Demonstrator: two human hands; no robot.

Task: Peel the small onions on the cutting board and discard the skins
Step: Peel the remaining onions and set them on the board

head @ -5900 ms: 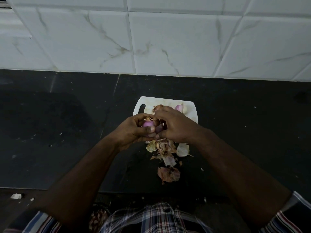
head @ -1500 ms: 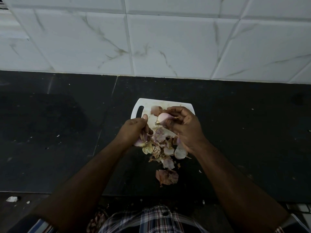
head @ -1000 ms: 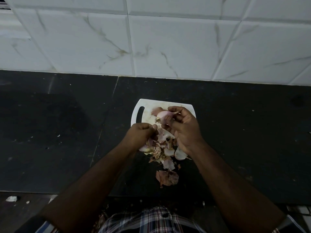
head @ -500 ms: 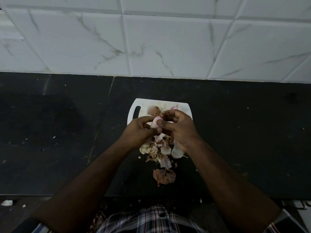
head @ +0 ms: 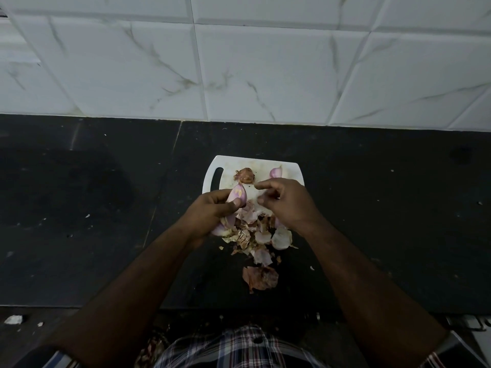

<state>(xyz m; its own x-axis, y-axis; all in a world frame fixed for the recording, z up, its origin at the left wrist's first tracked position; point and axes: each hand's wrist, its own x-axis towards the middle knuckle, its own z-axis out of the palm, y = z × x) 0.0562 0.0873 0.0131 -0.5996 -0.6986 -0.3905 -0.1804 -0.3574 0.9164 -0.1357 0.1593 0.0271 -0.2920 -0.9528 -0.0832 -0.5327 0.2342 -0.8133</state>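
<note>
Peeled onion (head: pixel 237 194) is pinched in the left hand (head: pixel 212 212) grip above the near edge of the white cutting board (head: pixel 288 170). Right hand (head: pixel 285 201) is held just beside it, fingers loosely curled, nothing gripped. Skins (head: pixel 259 235) are piled on the black worktop (head: pixel 385 208); an unpeeled onion (head: pixel 245 175) and a peeled one (head: pixel 275 172) lie on the far part of the board.

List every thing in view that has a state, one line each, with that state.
left hand: grips a peeled onion
onion in hand: peeled, pinkish, held above the board
right hand: fingers loosely curled, holding nothing visible
brown onion: unpeeled, on the board
far onion: peeled, on the board
cutting board: flat, partly hidden by hands
skins: loose, piled, spilling onto the counter
</note>
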